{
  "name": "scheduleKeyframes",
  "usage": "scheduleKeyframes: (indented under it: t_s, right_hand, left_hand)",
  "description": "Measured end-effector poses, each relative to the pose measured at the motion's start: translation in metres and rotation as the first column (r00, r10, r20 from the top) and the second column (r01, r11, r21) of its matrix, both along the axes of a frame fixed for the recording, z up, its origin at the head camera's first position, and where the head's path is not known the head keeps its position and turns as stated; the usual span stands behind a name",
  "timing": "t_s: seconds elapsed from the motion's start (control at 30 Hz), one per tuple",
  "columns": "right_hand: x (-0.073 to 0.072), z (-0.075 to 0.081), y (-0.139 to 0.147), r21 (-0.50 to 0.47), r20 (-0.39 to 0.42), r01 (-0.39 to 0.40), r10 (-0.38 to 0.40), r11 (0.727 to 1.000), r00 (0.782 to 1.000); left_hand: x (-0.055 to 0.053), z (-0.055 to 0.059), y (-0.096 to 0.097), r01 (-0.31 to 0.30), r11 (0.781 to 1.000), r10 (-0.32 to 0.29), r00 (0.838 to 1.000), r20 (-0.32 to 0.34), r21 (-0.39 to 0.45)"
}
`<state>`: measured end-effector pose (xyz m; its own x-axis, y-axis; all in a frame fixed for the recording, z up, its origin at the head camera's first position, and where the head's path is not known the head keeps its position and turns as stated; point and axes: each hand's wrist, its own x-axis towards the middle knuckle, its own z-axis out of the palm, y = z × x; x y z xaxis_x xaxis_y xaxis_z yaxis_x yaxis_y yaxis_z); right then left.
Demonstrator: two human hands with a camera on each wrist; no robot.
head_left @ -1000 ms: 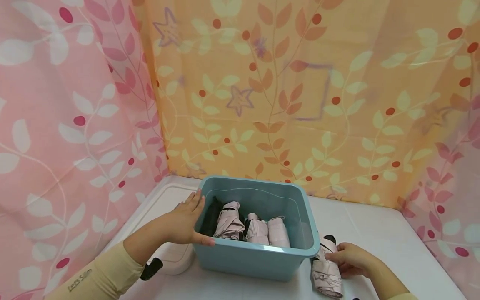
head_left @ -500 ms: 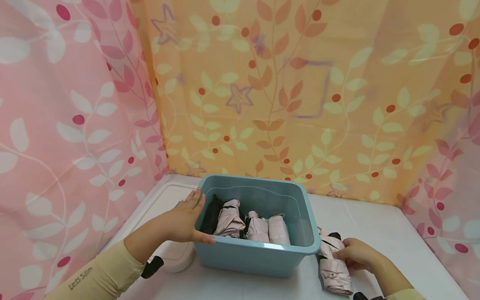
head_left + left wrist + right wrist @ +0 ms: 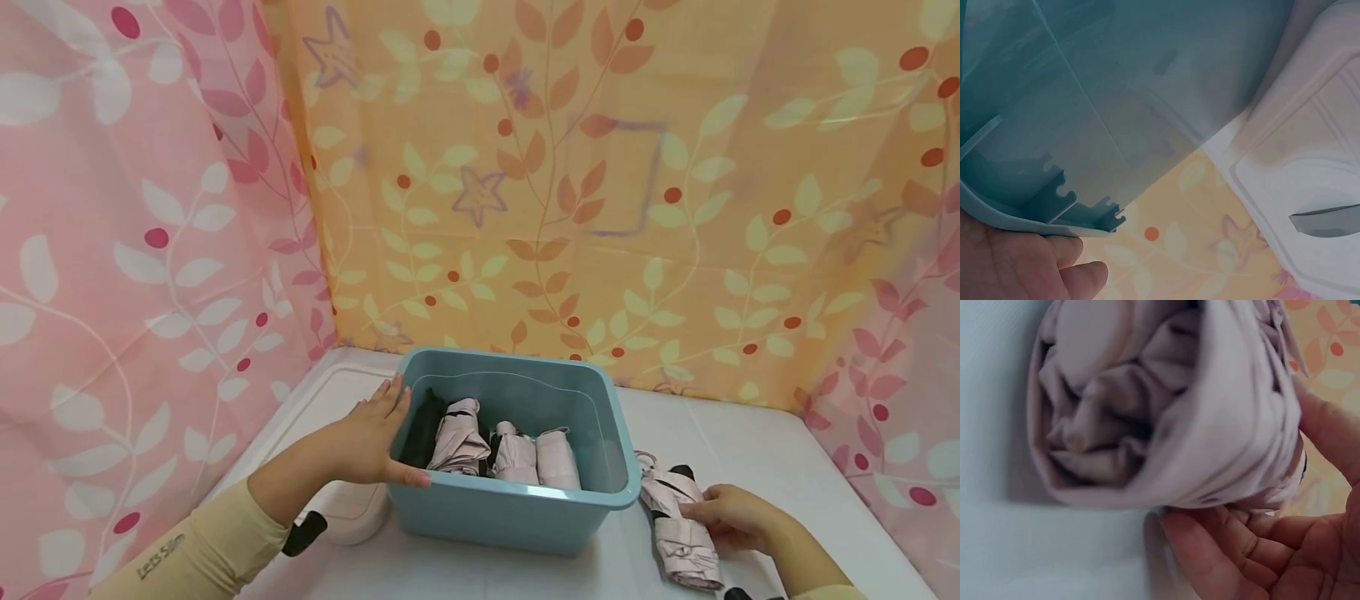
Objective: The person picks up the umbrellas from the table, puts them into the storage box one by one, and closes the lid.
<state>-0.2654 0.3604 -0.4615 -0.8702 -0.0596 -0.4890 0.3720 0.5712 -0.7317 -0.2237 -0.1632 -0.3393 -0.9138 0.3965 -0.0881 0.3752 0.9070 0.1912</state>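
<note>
A blue-grey plastic tub (image 3: pixel 487 518) stands in the middle of the head view. My left hand (image 3: pixel 367 443) rests on its left rim with spread fingers, the thumb over the front corner. To the right of the tub, a pale pink folded umbrella (image 3: pixel 686 542) with a black end lies on the table. My right hand (image 3: pixel 738 518) holds it from the right, thumb on top. In the right wrist view, the rolled fabric of that umbrella (image 3: pixel 1229 425) lies between thumb and fingers. Inside the tub sit several pale pink folded rolls (image 3: pixel 516 457) and a black one (image 3: pixel 426 429) at the left.
A white lid (image 3: pixel 352 510) lies left of the tub, partly behind my left arm; the left wrist view shows a grey latch (image 3: pixel 1329 222) on it. Patterned cloth (image 3: pixel 480 275) hangs close behind the table and along both sides.
My right hand has shifted the folded umbrella to the right, a little away from the tub, and a wrist loop now shows at its far end. The left hand stays on the rim.
</note>
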Motion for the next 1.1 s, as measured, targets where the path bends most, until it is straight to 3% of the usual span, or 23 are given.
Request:
scheduleKeyframes:
  t_s: [0.17, 0.43, 0.57, 0.8, 1.1]
  right_hand:
    - [0.001, -0.003, -0.006, 0.026, -0.018, -0.031, 0.031, 0.999, 0.999]
    - [-0.002, 0.001, -0.022, 0.066, -0.057, 0.050, -0.046, 0.997, 0.997]
    - [0.001, 0.008, -0.018, 0.050, -0.114, 0.052, -0.046, 0.997, 0.992]
    - [-0.003, 0.036, -0.004, 0.043, -0.196, 0.035, -0.026, 0.998, 0.980]
    - [-0.018, 0.085, -0.004, 0.022, -0.283, -0.046, 0.050, 0.999, 0.958]
  left_hand:
    - [0.002, 0.002, 0.000, -0.003, 1.000, 0.003, 1.000, 0.002, 0.002]
    - [0.002, 0.003, 0.000, -0.010, 1.000, 0.010, 1.000, 0.004, 0.011]
    - [0.002, 0.002, 0.000, -0.003, 1.000, 0.002, 1.000, 0.004, 0.012]
    - [0.002, 0.000, 0.000, -0.003, 1.000, 0.003, 1.000, 0.007, -0.001]
    - [0.000, 0.000, 0.001, -0.003, 1.000, 0.003, 1.000, 0.001, -0.011]
